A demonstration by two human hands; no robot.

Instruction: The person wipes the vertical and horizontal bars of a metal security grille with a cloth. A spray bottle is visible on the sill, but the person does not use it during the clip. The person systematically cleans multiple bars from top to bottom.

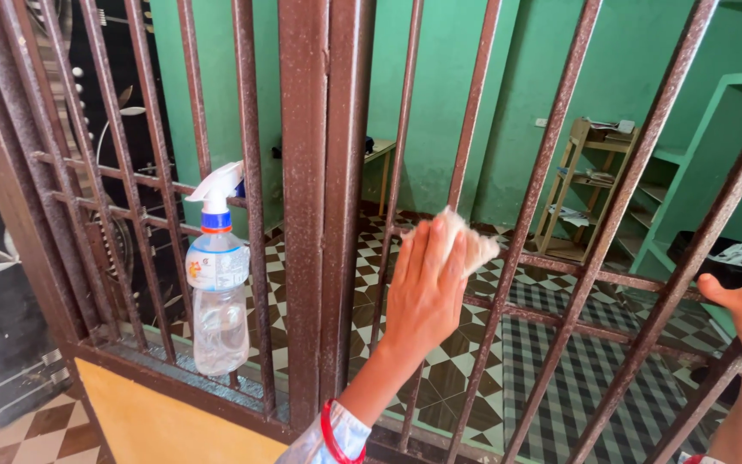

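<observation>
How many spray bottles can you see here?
1. A clear spray bottle with a white trigger hangs on the brown gate bars, left of the left hand pressing a white cloth. Others may be hidden.
</observation>
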